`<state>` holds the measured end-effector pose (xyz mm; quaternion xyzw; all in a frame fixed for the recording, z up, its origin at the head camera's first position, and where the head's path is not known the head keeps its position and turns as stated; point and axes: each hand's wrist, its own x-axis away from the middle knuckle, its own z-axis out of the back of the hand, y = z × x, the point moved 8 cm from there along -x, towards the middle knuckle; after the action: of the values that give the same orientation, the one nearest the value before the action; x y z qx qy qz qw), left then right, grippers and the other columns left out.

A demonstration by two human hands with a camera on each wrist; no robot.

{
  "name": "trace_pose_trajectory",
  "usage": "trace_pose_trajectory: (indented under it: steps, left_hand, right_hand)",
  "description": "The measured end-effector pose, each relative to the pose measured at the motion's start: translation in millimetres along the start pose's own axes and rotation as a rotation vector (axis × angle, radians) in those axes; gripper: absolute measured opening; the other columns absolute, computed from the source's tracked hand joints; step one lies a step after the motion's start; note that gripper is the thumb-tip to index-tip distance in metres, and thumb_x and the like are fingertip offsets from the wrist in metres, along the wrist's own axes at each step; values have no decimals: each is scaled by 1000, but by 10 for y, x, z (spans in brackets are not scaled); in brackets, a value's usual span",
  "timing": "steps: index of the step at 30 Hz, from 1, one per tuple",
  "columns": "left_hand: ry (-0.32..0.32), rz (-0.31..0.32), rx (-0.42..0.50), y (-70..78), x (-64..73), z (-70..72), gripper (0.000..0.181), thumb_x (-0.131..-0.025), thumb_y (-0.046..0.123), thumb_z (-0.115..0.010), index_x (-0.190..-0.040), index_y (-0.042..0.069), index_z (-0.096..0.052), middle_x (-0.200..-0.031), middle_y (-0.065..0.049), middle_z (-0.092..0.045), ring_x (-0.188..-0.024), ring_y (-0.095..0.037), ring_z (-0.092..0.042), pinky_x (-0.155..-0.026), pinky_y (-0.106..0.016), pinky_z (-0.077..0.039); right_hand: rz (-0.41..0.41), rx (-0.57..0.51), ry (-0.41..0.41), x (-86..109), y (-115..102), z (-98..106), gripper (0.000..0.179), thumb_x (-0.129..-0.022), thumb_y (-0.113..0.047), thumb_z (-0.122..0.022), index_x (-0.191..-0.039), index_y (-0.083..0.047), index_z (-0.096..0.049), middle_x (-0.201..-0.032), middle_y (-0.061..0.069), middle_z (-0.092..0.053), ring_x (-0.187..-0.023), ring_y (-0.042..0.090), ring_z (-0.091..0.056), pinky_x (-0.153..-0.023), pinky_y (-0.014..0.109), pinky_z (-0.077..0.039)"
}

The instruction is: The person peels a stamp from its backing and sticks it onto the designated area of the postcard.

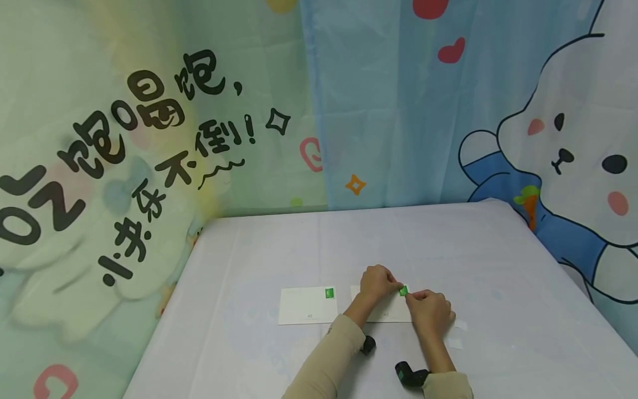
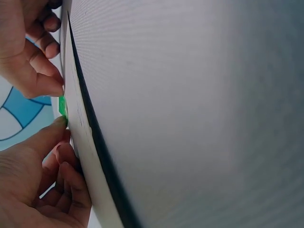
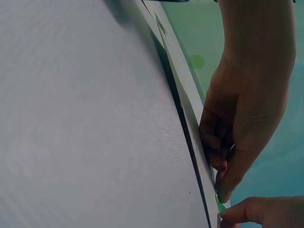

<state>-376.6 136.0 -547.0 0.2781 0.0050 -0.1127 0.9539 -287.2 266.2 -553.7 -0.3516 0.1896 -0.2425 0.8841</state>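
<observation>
A small green stamp [image 1: 403, 290] is at the upper right corner of a white envelope [image 1: 394, 316], which lies flat on the table. My left hand [image 1: 380, 281] reaches across that envelope and pinches the stamp's left side with its fingertips. From the right, my right hand [image 1: 431, 310] pinches the stamp's lower right edge. Both wrist views show the green stamp [image 2: 62, 105] between the two sets of fingertips, close against the paper. Whether its whole underside touches the envelope cannot be told. The left forearm and hand hide part of the envelope.
To the left lies a second white envelope [image 1: 304, 307], a green stamp [image 1: 329, 293] at its upper right corner. Small pale pieces [image 1: 455, 343] lie right of my right hand. A white cloth covers the table [image 1: 239, 354]; a printed curtain [image 1: 374, 111] hangs behind.
</observation>
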Motion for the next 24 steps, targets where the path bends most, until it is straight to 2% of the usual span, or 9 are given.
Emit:
trace_pose_trajectory:
  steps: [9, 24]
  left_hand:
    - [-18, 4, 3, 9, -5, 1, 25, -70, 37, -79, -59, 19, -68, -51, 13, -54, -47, -3, -44, -45, -17, -33]
    - [-10, 2, -30, 32, 16, 16, 25, -70, 38, -79, -59, 18, -68, -52, 12, -55, -47, -3, -43, -45, -18, -33]
  right_hand:
    - [0, -3, 2, -4, -28, 26, 20, -75, -21, -67, -72, -1, -68, -77, 19, -61, -77, 38, -52, -71, 51, -28]
    - [-10, -3, 1, 7, -14, 25, 18, -75, -17, -68, -72, 0, -66, -74, 18, -61, -75, 37, -52, -71, 51, -28]
